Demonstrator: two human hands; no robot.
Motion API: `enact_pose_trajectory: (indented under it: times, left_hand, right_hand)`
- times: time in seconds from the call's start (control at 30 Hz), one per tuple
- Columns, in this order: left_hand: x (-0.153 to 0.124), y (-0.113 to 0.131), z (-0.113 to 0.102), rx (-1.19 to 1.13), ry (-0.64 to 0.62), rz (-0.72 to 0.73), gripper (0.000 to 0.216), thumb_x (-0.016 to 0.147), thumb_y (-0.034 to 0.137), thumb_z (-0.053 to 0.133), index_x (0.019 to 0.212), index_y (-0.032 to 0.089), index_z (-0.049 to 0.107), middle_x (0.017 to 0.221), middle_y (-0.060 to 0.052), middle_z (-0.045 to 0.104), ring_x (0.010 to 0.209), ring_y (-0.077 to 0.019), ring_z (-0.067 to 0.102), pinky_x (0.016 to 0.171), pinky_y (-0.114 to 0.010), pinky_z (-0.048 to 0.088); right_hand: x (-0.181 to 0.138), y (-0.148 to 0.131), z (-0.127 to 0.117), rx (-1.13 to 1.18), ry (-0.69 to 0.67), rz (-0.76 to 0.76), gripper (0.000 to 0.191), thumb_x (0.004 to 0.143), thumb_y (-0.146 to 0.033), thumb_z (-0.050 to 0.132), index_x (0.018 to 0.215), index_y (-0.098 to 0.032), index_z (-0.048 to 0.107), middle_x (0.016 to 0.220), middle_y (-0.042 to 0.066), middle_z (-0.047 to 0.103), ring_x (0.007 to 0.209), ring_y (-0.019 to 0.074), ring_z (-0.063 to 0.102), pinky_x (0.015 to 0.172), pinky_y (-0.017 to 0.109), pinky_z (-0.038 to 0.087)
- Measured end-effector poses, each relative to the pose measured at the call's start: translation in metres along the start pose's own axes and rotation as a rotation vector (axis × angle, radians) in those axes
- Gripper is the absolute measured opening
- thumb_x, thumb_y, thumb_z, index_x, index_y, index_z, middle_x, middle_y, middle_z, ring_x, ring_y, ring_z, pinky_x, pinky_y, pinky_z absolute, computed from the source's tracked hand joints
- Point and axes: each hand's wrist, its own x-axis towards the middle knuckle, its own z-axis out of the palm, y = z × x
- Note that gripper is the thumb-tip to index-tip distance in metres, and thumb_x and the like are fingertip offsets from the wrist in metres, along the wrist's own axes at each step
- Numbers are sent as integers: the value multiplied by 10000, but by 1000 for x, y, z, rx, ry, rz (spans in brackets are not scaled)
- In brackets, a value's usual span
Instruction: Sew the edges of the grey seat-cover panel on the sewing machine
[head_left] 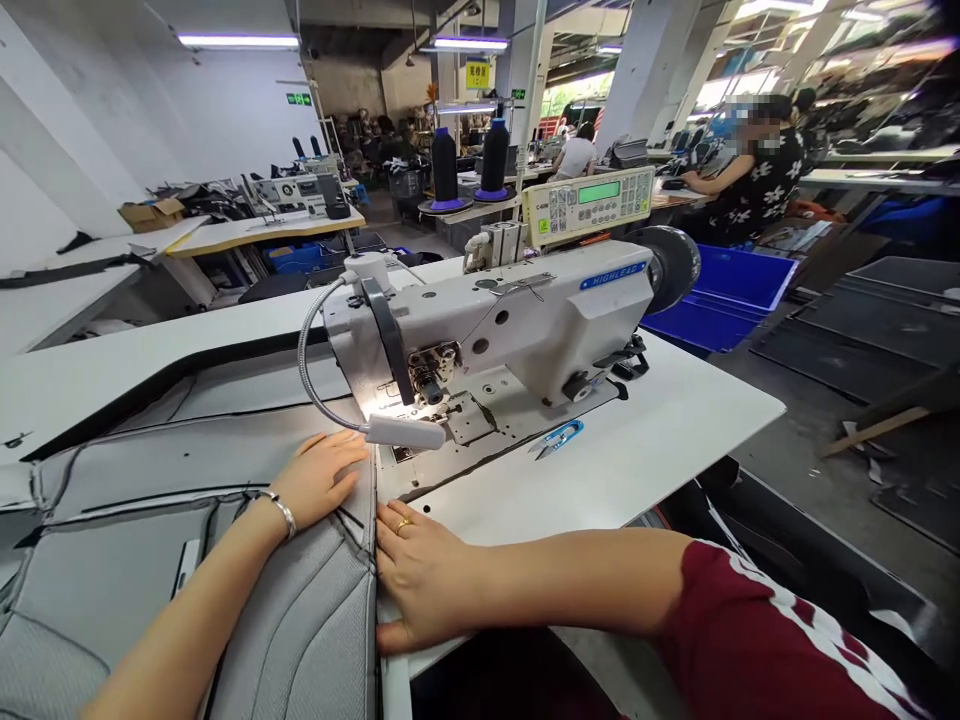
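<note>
Grey cloth (322, 600), one piece, on the desk (675, 430), left of one sewing machine (465, 310); right edge runs straight forward to the machine's head (long axis unclear, cloth leaves view). Left hand (322, 480) flat on it, fingers slightly spread. Right hand (424, 575) palm-down at that edge, fingers forward; cannot tell whether it grips. Room to the right, around one pair of snips (556, 440). Two thread spools (444, 170) beyond.
</note>
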Motion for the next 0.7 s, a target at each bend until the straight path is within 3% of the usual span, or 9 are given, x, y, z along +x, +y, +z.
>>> enact_pose_trajectory:
  times: [0.1,0.27,0.53,0.7]
  left_hand:
    - [13,9,-6,0,-38,-41,456,811,285,487,1221,264,684,1323,-48,644,1245,-273,559,1158,-479,327]
    - [21,40,-1,2,11,-14,470,785,285,496,1215,251,683,1279,-50,673,1216,-267,584,1127,-462,359]
    - [7,65,15,-6,101,13,490,794,284,471,1233,173,659,1362,-111,610,1274,-277,537,1126,-481,357]
    - [5,71,15,7,152,24,437,794,271,466,1166,196,684,1283,-97,644,1154,-271,583,1086,-464,393]
  right_hand:
    - [0,8,-1,-27,-26,11,820,751,-668,632,1160,43,634,1181,285,587,1239,392,475,1184,469,239]
    - [-21,11,-5,-22,-29,6,676,753,-610,626,1020,6,704,1060,265,634,1111,368,540,1160,488,270]
    - [-43,8,-9,-45,-38,25,756,713,-631,669,1150,-14,656,1208,263,597,1247,378,469,1181,479,251]
    - [-53,3,-23,72,-80,111,685,785,-548,657,1199,-3,626,1357,327,485,1352,407,393,1159,538,284]
